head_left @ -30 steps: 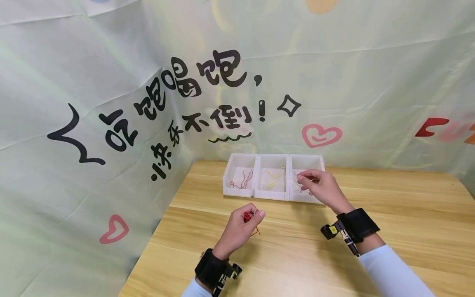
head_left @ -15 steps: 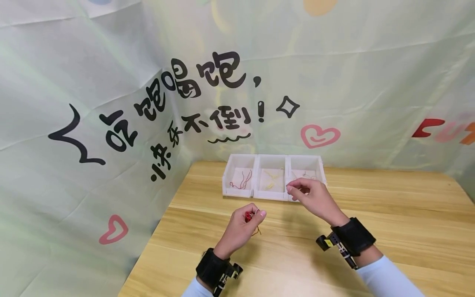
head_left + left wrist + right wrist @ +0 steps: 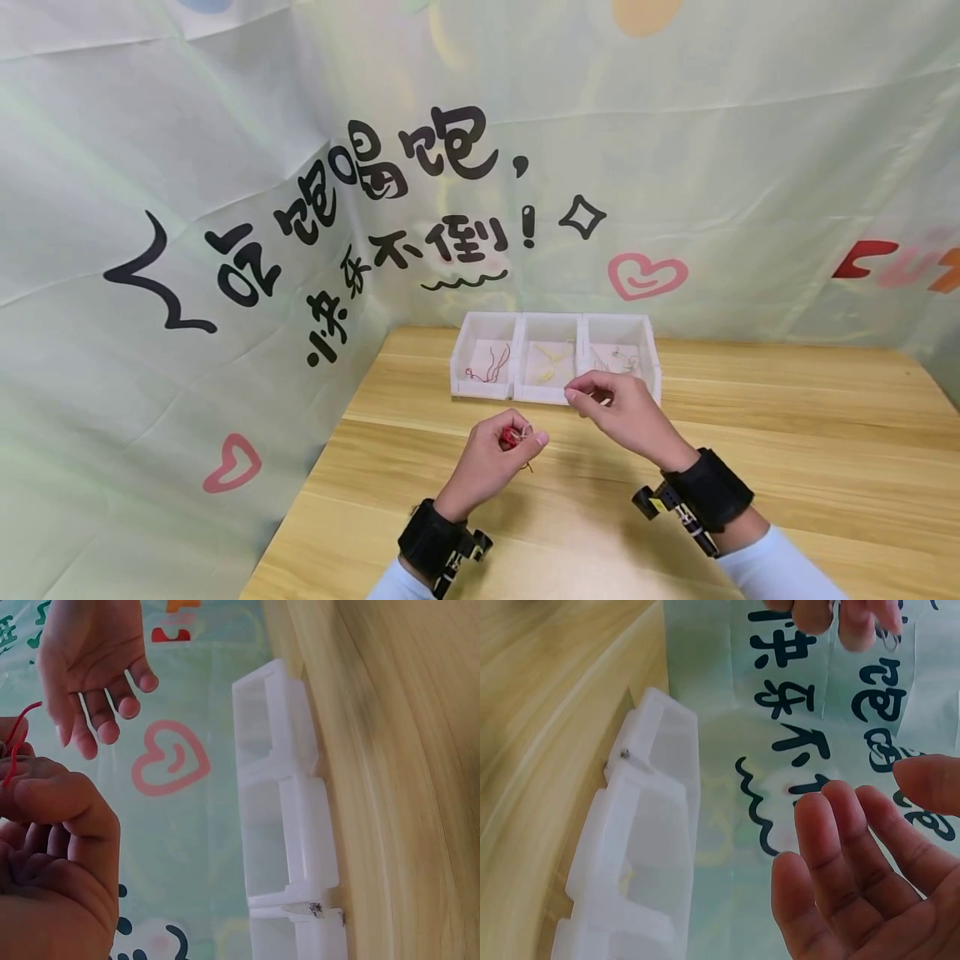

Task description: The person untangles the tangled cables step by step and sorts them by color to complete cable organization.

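My left hand [image 3: 487, 462] grips a small tangled bundle of red and whitish thread [image 3: 512, 436] above the table, with a loose end hanging below. A red strand [image 3: 28, 716] sticks out past its fingers in the left wrist view. My right hand [image 3: 626, 412] hovers in front of the right-hand white bin [image 3: 652, 367], to the right of the left hand. Its fingers [image 3: 821, 832] are relaxed, the thumb stands apart, and nothing shows between them. Pale threads [image 3: 626, 361] lie in that bin, partly hidden by the hand.
The left white bin [image 3: 483, 389] holds red threads [image 3: 495, 362], and the middle bin [image 3: 547, 393] holds yellow threads [image 3: 551, 360]. All three bins stand side by side on the wooden table [image 3: 787, 433], close to a printed cloth backdrop [image 3: 750, 208].
My right hand has moved from over the right bin leftward and nearer, uncovering more of the pale threads. The left hand keeps its bundle and has barely shifted.
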The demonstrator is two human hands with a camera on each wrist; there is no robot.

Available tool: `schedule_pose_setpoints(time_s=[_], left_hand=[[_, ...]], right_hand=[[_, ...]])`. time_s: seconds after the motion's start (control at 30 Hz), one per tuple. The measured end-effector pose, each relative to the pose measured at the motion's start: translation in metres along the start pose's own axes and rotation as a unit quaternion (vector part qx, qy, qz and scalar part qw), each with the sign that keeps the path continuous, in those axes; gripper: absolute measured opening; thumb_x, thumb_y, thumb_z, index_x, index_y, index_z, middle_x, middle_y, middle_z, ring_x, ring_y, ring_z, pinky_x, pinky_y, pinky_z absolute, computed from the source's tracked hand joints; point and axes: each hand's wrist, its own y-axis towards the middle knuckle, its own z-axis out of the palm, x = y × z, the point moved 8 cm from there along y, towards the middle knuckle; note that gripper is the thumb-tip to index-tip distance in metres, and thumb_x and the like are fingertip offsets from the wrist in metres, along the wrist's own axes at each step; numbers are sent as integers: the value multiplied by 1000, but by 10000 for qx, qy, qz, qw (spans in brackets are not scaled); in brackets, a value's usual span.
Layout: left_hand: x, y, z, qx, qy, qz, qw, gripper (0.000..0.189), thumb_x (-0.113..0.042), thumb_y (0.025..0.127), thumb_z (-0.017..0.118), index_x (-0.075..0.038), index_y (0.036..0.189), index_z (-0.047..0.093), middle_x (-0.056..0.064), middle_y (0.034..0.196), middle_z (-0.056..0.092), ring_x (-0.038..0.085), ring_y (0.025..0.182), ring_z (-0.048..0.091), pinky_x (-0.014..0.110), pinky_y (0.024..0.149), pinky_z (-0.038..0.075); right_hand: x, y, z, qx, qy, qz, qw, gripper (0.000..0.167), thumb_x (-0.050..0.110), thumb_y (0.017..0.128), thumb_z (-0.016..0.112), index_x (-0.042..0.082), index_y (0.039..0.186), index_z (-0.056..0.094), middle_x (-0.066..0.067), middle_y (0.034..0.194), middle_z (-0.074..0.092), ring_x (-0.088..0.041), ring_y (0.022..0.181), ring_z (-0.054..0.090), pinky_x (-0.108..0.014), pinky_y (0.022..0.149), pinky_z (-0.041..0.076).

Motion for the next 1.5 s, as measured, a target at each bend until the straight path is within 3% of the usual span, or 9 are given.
schedule_pose_setpoints(time_s=[0.23, 0.63, 0.8, 1.03, 1.27, 1.5], left_hand=[[0, 1, -1, -66, -15, -96, 9999, 24, -27, 91, 78, -11, 87, 60, -5, 69, 54, 6, 60, 47, 20, 55, 38], [1, 1, 1, -131, -199, -356, 9991, 32, -18, 89, 80, -8, 98, 51, -7, 60, 46, 6, 52, 42, 22, 51, 34], [0, 3, 2, -170, -245, -301, 9991, 37, -21, 87, 82, -8, 95, 48, -7, 61, 46, 4, 52, 41, 21, 51, 34], [0, 2, 6, -77, -368, -289, 9989, 35, -11, 86, 80, -10, 98, 48, -5, 63, 54, 3, 51, 43, 20, 50, 35], [1, 1, 5, -96, -187, -215, 9995, 35, -11, 85, 80, -11, 101, 48, -6, 60, 51, 3, 51, 41, 20, 51, 34], [0, -1, 5, -59, -6, -46, 10000, 31, -14, 85, 83, -14, 103, 58, -5, 64, 55, 3, 53, 45, 19, 51, 36]], right_hand=[[7, -5, 11, 99, 14, -63, 9999, 9, 24, 98, 70, 17, 100, 75, 8, 85, 68, -15, 71, 63, -28, 59, 50], [21, -10, 28, 471, 278, -208, 9983, 8, 26, 97, 71, 20, 101, 75, 6, 89, 71, -12, 71, 63, -32, 61, 54], [29, -11, 35, 697, 399, -336, 9962, 12, 27, 97, 71, 20, 105, 75, 11, 89, 70, -11, 76, 66, -34, 63, 55], [35, -12, 44, 997, 312, -530, 9931, 16, 27, 96, 72, 18, 108, 77, 12, 92, 71, -10, 80, 65, -32, 63, 55], [35, -14, 49, 1139, 326, -559, 9914, 4, 28, 97, 71, 26, 97, 75, 14, 84, 69, -9, 75, 63, -30, 60, 53], [35, -15, 49, 1241, 524, -654, 9887, 5, 25, 97, 71, 23, 93, 74, 12, 83, 68, -9, 75, 63, -30, 64, 54]])
